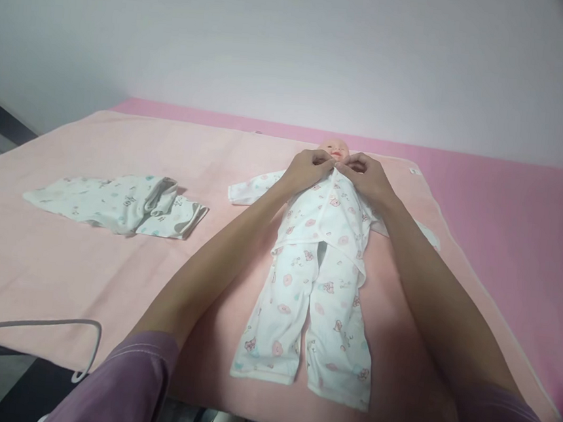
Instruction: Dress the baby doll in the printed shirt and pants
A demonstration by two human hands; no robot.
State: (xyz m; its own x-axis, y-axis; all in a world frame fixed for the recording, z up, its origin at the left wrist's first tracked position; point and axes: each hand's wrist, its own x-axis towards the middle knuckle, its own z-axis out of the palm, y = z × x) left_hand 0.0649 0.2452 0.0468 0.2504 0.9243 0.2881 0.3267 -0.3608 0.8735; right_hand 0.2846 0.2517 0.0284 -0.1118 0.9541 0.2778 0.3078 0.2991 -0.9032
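Note:
A baby doll [337, 149] lies on its back, its head toward the wall. It wears a white printed baby shirt [333, 209] and matching baby trousers [280, 309]. At the doll's neck, my left hand [311, 167] pinches one side of the shirt's collar between thumb and fingers. My right hand [367, 178] pinches the collar from the other side, the fingertips of both hands almost meeting. Whatever fastener sits between the fingers is too small to make out. Both shirt sleeves stretch out sideways, the right one partly behind my forearm.
A folded white printed garment [114, 203] lies to the left on the pink mat [84, 266]. A white cable [45, 322] loops over the near left edge. Beyond the mat are a darker pink surface [502, 217] and a pale wall [296, 48].

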